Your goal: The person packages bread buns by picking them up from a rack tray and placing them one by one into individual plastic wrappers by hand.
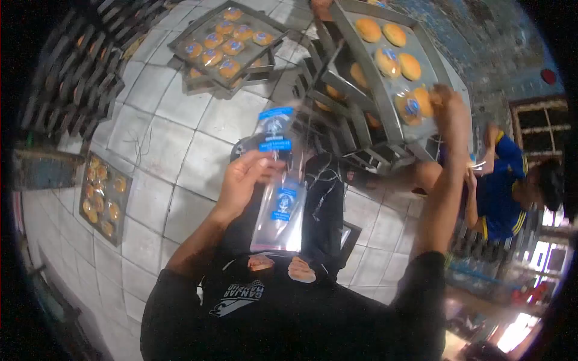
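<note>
A clear plastic bag with a blue printed label (pixel 275 127) is pinched between the thumb and fingers of my left hand (pixel 251 171). More clear bags with a blue label (pixel 282 210) lie on my lap just below that hand. At the right, my right hand (pixel 447 105) reaches over the edge of a metal tray (pixel 385 102) and its fingers are closed around a bun (pixel 431 101), partly hidden and blurred. Beside it lies a bagged bun (pixel 410 108). Bare buns (pixel 394 35) and another bagged bun (pixel 388 62) sit farther up the same tray.
Stacked trays (pixel 229 45) with bagged buns stand on the tiled floor at upper left. Another tray of bagged buns (pixel 103 198) lies far left. A person in a blue shirt (pixel 503 186) sits at the right, holding something small. More trays with buns (pixel 349 90) are stacked under the near one.
</note>
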### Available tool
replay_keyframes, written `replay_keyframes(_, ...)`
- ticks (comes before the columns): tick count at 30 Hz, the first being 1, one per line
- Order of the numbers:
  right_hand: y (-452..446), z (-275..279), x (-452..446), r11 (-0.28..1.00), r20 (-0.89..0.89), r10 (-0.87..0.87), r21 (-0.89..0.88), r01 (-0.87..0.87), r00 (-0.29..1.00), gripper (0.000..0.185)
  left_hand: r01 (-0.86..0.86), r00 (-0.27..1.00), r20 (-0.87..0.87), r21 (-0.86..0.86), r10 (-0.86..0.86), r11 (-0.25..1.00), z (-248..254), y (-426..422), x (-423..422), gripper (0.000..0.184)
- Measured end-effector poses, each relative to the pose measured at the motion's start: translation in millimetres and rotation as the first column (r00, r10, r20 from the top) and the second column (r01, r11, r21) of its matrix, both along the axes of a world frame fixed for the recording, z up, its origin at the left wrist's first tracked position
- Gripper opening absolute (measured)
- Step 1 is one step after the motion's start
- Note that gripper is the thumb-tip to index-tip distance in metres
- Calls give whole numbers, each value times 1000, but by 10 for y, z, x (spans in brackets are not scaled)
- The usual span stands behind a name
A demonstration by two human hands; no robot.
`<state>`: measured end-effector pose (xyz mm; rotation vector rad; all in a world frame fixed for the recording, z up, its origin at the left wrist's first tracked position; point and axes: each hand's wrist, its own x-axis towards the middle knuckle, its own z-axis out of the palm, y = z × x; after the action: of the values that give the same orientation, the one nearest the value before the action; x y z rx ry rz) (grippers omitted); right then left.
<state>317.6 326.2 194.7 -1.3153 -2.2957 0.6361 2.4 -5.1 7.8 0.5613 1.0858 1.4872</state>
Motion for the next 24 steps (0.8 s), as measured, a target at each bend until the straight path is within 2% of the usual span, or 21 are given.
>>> replay_keyframes(1,285,2,-156,956,247,-91,293,15,965,44,-26,1000,10,-10,26,1000,-48,-3,9,23)
replay_keyframes(2,485,62,-427,958,253,-65,287,-10,965,44,-2,998,64,-38,4,999,-126,-12,17,24)
replay_keyframes(3,628,167,-666,993,3,29,115,-29,1000,49,38,992,119,-67,-30,997,-217,-24,48,24)
replay_keyframes(4,813,199,-874,995,-260,70,-49,-85,963,54,7,992,128,-102,6,995,-321,-13,97,25)
replay_keyframes(5,1089,91,-1007,995,-259,73,-52,-90,963,54,3,992,129,-105,11,995,-323,-8,100,25)
replay_keyframes(7,1725,-292,-1189,965,-198,112,-213,-154,974,66,-16,984,177,-106,34,994,-309,-17,79,26)
replay_keyframes(8,1999,-469,-1265,983,-76,11,-182,-25,997,75,1,989,149,-84,11,996,-325,-10,64,25)
replay_keyframes(9,2290,-635,-1337,979,-76,35,-195,-50,997,75,-2,989,145,-71,12,997,-337,-10,58,25)
replay_keyframes(11,2705,-997,-1461,987,328,-154,7,161,932,76,12,999,49,-70,-8,997,-322,-7,31,25)
replay_keyframes(12,2595,-1061,-1571,970,283,-186,-101,222,941,80,15,1000,25,-87,-12,996,-271,7,22,24)
replay_keyframes(13,2523,-1058,-1654,967,290,-181,-119,223,940,80,16,999,30,-107,-13,994,-290,17,18,24)
replay_keyframes(15,2348,-907,-1822,987,322,-143,-23,158,936,76,19,998,60,-68,-15,997,-324,20,22,24)
replay_keyframes(16,1973,-779,-2007,986,277,-140,130,108,950,65,20,999,42,-61,-18,998,-394,10,37,25)
replay_keyframes(17,1950,-845,-2027,985,274,-144,131,111,951,65,24,999,39,-60,-21,998,-380,26,39,25)
replay_keyframes(19,1926,-1045,-1984,997,4,73,-1,-73,997,60,-57,976,206,-100,76,993,-316,74,51,26)
replay_keyframes(20,2134,-1141,-1860,981,-37,142,-125,-145,989,59,-51,979,194,-89,67,995,-290,81,40,26)
replay_keyframes(21,1991,-1005,-1844,983,-53,141,-110,-146,989,59,-55,959,272,-102,81,993,-288,95,17,26)
replay_keyframes(22,1682,-811,-1839,987,-191,130,-63,-144,973,59,-63,932,348,-114,99,992,-288,104,-12,27)
replay_keyframes(23,1350,-615,-1835,990,-323,125,-21,-139,938,59,-70,936,336,-102,101,992,-274,112,-39,27)
replay_keyframes(24,1054,-428,-1794,1000,-367,14,-8,-18,930,57,-133,909,380,-125,171,983,-257,123,-54,27)
